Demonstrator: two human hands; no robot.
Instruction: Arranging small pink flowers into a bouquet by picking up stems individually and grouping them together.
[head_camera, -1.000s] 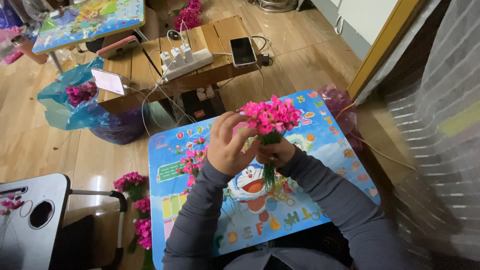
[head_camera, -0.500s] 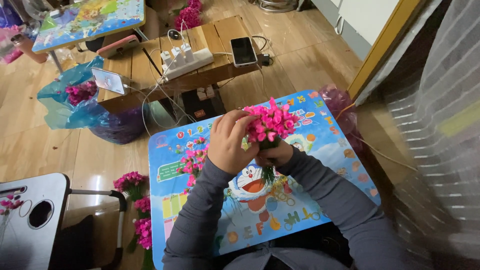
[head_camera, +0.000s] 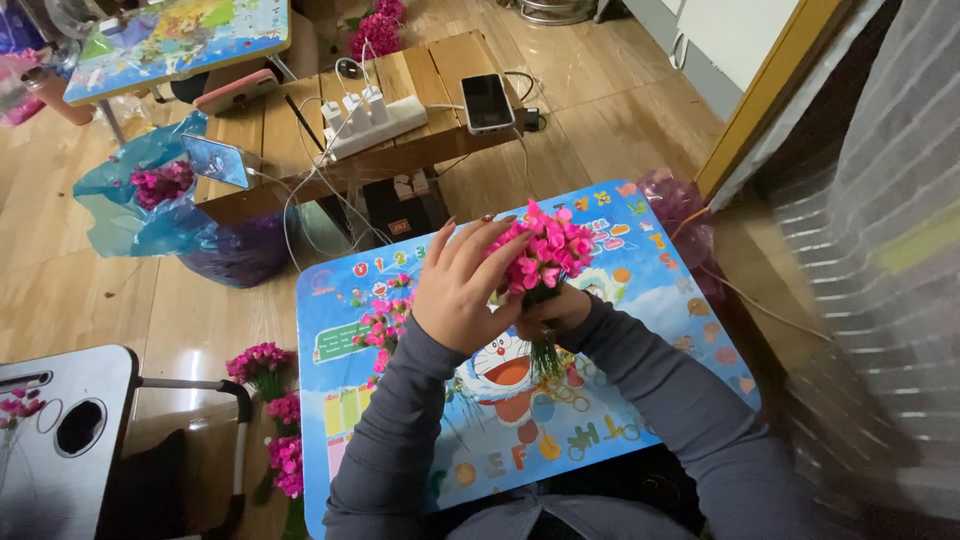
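A bunch of pink artificial flowers (head_camera: 548, 250) stands upright over a small blue cartoon-printed table (head_camera: 640, 300). My right hand (head_camera: 556, 310) grips the green stems below the blooms. My left hand (head_camera: 462, 285) presses against the left side of the blossoms, fingers spread over them. More loose pink flower sprigs (head_camera: 382, 320) lie on the table just left of my left wrist. Both forearms wear grey sleeves.
A low wooden table (head_camera: 420, 140) ahead carries a white power strip (head_camera: 372, 125) with chargers and a phone (head_camera: 487, 102). A blue plastic bag (head_camera: 130, 205) with pink flowers sits on the left. Finished pink bunches (head_camera: 265, 370) lie on the floor beside a grey folding tray (head_camera: 60, 440).
My left hand has slid up over the flower heads and spread its fingers. The bunch has tilted slightly toward the left hand.
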